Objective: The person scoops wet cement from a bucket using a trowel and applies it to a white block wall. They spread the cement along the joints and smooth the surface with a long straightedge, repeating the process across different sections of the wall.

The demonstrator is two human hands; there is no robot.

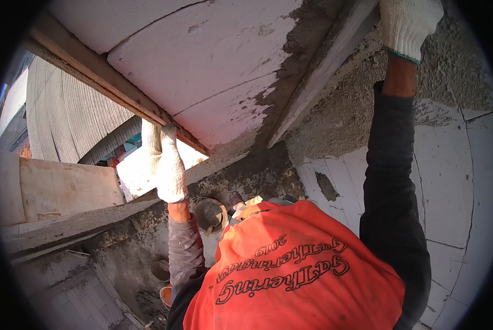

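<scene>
My left hand (168, 168), in a white knitted glove, reaches up from the lower left. Its fingers close on the lower edge of a long wooden batten (101, 71), which runs along the edge of a pale block wall. At the top right my right hand (410, 27), gloved in white with a green cuff trim, is raised against the upper part of a long pale board (326, 74). Its fingers are cut off by the frame. The board slants down along a strip of wet grey mortar (304, 49) beside the pale wall (202, 60).
Rough grey render (334, 124) covers part of the right block wall (441, 176). A bucket (211, 214) stands below near my feet. Wooden panels (70, 187) and a corrugated roof (76, 104) lie beyond the opening at left. An orange container (166, 296) is lower left.
</scene>
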